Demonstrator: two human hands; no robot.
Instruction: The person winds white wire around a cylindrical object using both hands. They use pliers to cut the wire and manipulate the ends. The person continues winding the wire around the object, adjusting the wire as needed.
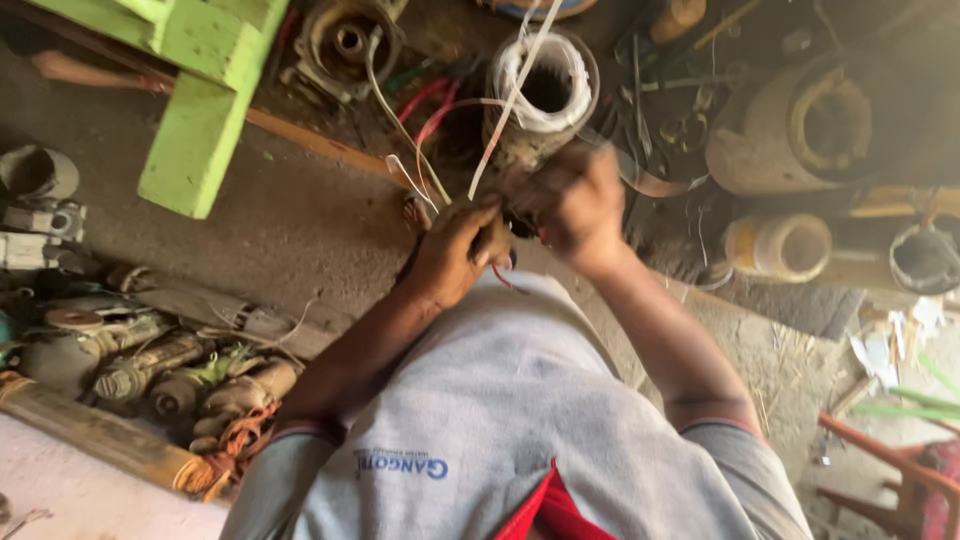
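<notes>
Above the workshop floor [300, 215], both hands are held close together just below a motor stator [540, 95] wrapped in white insulation. The left hand [455, 250] is closed around thin lead wires [425, 150], red and white, which run up and away toward the stator bore. The right hand [572, 205] is blurred; its fingers appear curled, but its grip cannot be determined. The stator lies immediately ahead, nearer the right hand, its open bore facing the camera.

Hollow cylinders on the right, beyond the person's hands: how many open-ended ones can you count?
3: a large tan cylinder at upper right, a smaller yellowish one below it, and a grey one at the right edge. Clutter may hide others.
</notes>
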